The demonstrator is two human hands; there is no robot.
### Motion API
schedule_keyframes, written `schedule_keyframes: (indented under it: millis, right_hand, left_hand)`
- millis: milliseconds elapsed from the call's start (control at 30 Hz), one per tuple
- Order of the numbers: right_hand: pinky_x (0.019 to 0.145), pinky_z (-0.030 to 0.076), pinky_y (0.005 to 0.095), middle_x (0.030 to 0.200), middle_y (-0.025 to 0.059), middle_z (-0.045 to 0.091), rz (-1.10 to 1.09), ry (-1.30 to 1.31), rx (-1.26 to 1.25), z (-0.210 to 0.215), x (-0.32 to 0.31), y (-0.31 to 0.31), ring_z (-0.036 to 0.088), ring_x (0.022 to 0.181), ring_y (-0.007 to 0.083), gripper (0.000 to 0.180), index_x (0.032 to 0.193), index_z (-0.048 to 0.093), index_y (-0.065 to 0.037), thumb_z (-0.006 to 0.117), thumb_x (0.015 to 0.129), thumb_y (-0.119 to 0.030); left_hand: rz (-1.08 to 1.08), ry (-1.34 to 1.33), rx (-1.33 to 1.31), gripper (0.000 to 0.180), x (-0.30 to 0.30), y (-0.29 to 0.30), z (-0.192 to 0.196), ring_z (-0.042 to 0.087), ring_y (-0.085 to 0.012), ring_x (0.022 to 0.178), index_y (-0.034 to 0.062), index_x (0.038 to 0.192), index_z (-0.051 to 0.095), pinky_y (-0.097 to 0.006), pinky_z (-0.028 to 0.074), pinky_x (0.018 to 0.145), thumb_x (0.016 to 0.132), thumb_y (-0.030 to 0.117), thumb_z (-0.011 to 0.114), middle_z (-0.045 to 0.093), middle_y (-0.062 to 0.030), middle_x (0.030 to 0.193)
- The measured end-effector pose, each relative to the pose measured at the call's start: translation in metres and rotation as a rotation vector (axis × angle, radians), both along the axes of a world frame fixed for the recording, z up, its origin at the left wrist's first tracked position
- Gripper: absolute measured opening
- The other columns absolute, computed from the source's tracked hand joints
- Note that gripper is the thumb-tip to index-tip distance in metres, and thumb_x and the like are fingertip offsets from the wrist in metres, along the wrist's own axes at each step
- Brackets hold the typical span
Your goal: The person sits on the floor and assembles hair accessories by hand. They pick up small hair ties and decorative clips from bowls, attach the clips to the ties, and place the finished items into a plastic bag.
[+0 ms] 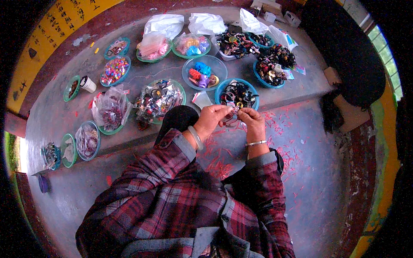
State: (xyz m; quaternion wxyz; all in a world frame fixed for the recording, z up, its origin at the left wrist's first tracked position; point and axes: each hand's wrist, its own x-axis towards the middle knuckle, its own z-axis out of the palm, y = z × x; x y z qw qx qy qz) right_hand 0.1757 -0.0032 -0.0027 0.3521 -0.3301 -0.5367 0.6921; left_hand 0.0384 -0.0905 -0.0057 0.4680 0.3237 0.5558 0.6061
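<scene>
The left hand [210, 120] and right hand [255, 124] pinch one small piece [235, 111] together, apparently for control, a blue basin [257, 96] handily just beyond them.

Just over the near side of the blue round plastic basin [218, 93] of dark looped bands, the fingers of the left hand [209, 118] and right hand [255, 124] partly cover a small thin item [234, 109], too tiny to make out. The hands also hide some of the basin's near rim. Left of the basin, a black-clad knee [180, 115] hides part of the green round plastic tray [184, 95], whose clear-wrapped pieces are too small to tell. Far right of the basin, a big black mass [348, 53] is too dark to read. Nearer than the basin, the red-and-grey plaid jacket [172, 202] runs off the lower edge
</scene>
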Motion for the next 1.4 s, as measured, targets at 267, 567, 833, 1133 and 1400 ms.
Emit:
schedule_keyframes:
  millis: [267, 567, 833, 1133, 1400]
  right_hand:
    - [0.058, 0.045, 0.0241, 0.073, 0.0018, 0.059, -0.121, 0.165, -0.222, -0.005, 0.005, 0.009, 0.055, 0.063, 0.0113, 0.008, 0.084, 0.059, -0.003, 0.061, 0.079, -0.01]
    - [0.057, 0.047, 0.0248, 0.073, 0.0035, 0.059, -0.181, 0.184, -0.233, -0.002, 0.004, 0.008, 0.057, 0.064, 0.0131, 0.01, 0.084, 0.059, -0.002, 0.06, 0.079, -0.01]
    - [0.057, 0.047, 0.0239, 0.074, 0.0042, 0.06, -0.175, 0.124, -0.089, -0.008, 0.004, 0.009, 0.058, 0.063, 0.0127, 0.009, 0.084, 0.06, -0.001, 0.06, 0.078, -0.008]
    - [0.056, 0.044, 0.0217, 0.072, 0.0024, 0.06, -0.183, 0.046, -0.036, -0.008, 0.003, 0.009, 0.055, 0.063, 0.0101, 0.006, 0.081, 0.061, -0.001, 0.061, 0.077, -0.005]
    - [0.061, 0.045, 0.0228, 0.072, 0.0049, 0.06, -0.074, 0.005, -0.042, 0.0, 0.001, 0.0, 0.056, 0.064, 0.0122, 0.009, 0.082, 0.06, 0.0, 0.057, 0.079, -0.008]
  left_hand:
    - [-0.097, -0.191, -0.01, 0.031, -0.001, 0.001, -0.005, 0.054, -0.0082, 0.075, 0.0052, 0.092, 0.062, -0.022, 0.041, 0.063, 0.082, 0.034, 0.056, 0.061, -0.0013, 0.084]
    - [-0.225, -0.095, 0.004, 0.019, 0.002, 0.0, -0.011, 0.05, -0.0074, 0.068, 0.0066, 0.088, 0.06, -0.02, 0.036, 0.059, 0.076, 0.021, 0.062, 0.059, 0.0, 0.078]
    - [-0.209, -0.076, -0.059, 0.017, 0.001, 0.001, -0.017, 0.055, -0.0096, 0.071, 0.0037, 0.09, 0.059, -0.021, 0.038, 0.061, 0.077, 0.014, 0.058, 0.061, -0.0032, 0.082]
    - [-0.216, -0.082, 0.048, 0.02, 0.0, 0.001, -0.014, 0.057, -0.014, 0.078, -0.0007, 0.094, 0.057, -0.027, 0.045, 0.075, 0.074, 0.005, 0.058, 0.06, -0.0065, 0.09]
    - [-0.14, -0.143, 0.092, 0.021, 0.003, 0.005, -0.014, 0.056, -0.0109, 0.08, 0.0, 0.097, 0.057, -0.024, 0.045, 0.074, 0.084, 0.017, 0.055, 0.059, -0.004, 0.091]
